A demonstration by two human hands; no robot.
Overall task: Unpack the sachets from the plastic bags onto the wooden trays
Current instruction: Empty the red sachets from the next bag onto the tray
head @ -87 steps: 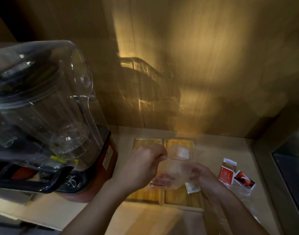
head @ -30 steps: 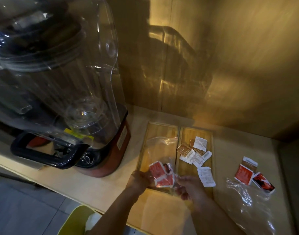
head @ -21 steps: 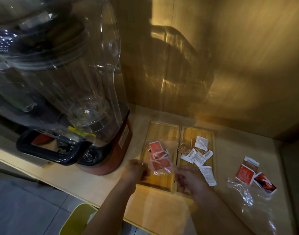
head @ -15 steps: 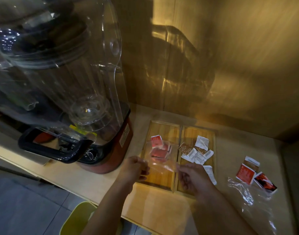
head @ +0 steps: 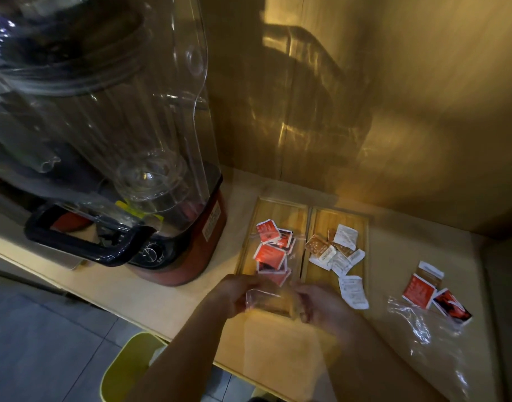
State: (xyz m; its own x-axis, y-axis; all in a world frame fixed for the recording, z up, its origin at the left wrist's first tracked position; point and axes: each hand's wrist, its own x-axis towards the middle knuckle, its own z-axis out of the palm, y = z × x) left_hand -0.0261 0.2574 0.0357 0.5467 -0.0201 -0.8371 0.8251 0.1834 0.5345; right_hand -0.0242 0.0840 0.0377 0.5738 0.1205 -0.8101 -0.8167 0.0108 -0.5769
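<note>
Two wooden trays lie side by side on the counter. The left tray [head: 280, 208] holds several red sachets [head: 270, 253]. The right tray [head: 343, 219] holds several white and brown sachets [head: 336, 250]. A clear plastic bag [head: 266, 297] is stretched between my left hand [head: 234, 294] and my right hand [head: 318, 303], both pinching it at the trays' near edge. The bag's far end drapes over the red sachets; its near part looks empty.
A large blender [head: 103, 140] with a clear jug and red base stands left of the trays. A few red sachets [head: 431, 291] and a crumpled clear bag [head: 428, 335] lie on the counter at right. A yellow bin [head: 127, 369] sits below the counter edge.
The red sachets have slid out of the bag onto the left tray. My hands have pulled the bag back toward me, holding its near end.
</note>
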